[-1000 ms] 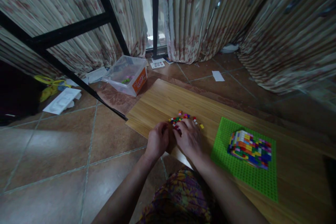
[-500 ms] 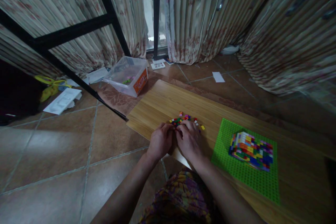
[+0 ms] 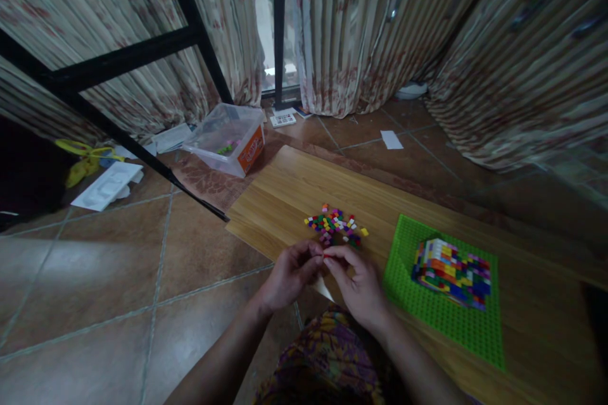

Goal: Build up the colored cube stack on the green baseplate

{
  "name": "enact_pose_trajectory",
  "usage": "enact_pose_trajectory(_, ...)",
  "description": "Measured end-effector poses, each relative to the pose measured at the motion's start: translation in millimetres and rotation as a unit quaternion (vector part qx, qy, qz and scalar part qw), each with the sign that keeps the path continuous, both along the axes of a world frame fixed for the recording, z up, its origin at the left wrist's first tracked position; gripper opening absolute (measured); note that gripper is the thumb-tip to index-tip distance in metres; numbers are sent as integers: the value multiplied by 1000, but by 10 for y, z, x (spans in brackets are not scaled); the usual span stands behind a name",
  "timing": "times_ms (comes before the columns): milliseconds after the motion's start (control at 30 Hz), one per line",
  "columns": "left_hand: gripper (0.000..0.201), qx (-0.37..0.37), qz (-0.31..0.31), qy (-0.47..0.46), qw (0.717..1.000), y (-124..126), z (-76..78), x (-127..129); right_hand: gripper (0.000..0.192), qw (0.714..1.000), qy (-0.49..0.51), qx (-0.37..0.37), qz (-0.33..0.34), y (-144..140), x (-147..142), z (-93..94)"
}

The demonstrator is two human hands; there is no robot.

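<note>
Near the board's front edge, both hands pinch one small red brick.

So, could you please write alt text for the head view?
Left hand and right hand pinch a small red piece together above a wooden board, near loose coloured bricks and a brick block on a green baseplate.

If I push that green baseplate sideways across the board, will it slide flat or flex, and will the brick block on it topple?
The green baseplate looks thin and lies flat on the wooden board, so it would probably slide, perhaps flexing slightly. The brick block is squat and seems pressed onto it, so it likely stays put.
</note>
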State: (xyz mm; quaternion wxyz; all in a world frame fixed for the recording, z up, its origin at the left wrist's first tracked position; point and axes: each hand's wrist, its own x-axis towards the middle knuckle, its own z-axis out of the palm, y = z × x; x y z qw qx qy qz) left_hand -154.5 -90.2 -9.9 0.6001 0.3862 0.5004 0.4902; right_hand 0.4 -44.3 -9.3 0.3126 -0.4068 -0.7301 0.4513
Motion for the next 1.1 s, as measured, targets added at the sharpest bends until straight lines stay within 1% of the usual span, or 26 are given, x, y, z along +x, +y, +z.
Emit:
enact_pose_trajectory(67, 31, 0, 6, -17, 1000, -14, 14, 44, 17, 998, 21, -49, -10, -31, 12, 32)
enact_pose_trajectory(167, 31, 4, -7, -34, 999, -23, 37, 65, 18, 992, 64, -110, -24, -39, 41, 39)
enact_pose_trajectory(233, 30, 11, -22, -17, 1000, -7, 43, 41, 19, 990, 70, -119, -34, 6, 74, 19)
enact_pose_trajectory(267, 29, 19, -23, 9, 1000, 12, 43, 17, 19, 992, 60, -103, -46, 48, 92, 5)
enact_pose_trajectory(300, 27, 29, -16, 50, 998, 41, 40, -12, 19, 995, 41, -72, -63, 102, 109, -9)
enact_pose_trajectory(367, 21, 55, 13, 166, 985, 125, 27, -75, 18, 996, -16, 24, -90, 235, 133, -37)
enact_pose_trajectory(400, 17, 66, 29, 234, 969, 174, 18, -104, 18, 992, -48, 73, -92, 305, 138, -51)
enact_pose_trajectory(467, 11, 85, 41, 352, 931, 270, -6, -144, 18, 980, -106, 150, -71, 425, 132, -77)
enact_pose_trajectory(533, 10, 105, 33, 422, 900, 340, -36, -158, 19, 969, -150, 192, -40, 499, 115, -103)
enact_pose_trajectory(600, 12, 121, 18, 448, 885, 377, -66, -159, 19, 961, -176, 212, -27, 527, 96, -124)
enact_pose_trajectory(667, 14, 131, 12, 451, 883, 395, -88, -163, 19, 958, -187, 217, -27, 532, 74, -134)
enact_pose_trajectory(700, 14, 131, 18, 451, 883, 406, -94, -169, 19, 958, -187, 217, -29, 533, 61, -133)
enact_pose_trajectory(767, 15, 123, 52, 458, 879, 445, -95, -192, 20, 959, -182, 216, -31, 544, 26, -124)
enact_pose_trajectory(833, 17, 106, 87, 484, 864, 512, -84, -221, 20, 960, -172, 217, -32, 561, -18, -109)
enact_pose_trajectory(867, 17, 97, 92, 504, 853, 552, -77, -235, 20, 961, -167, 217, -33, 568, -39, -102)
enact_pose_trajectory(1000, 20, 75, 54, 576, 812, 689, -49, -259, 19, 965, -151, 212, -33, 560, -74, -95)
enact_pose_trajectory(1100, 21, 63, 33, 597, 799, 725, -29, -242, 19, 967, -143, 206, -39, 531, -46, -118)
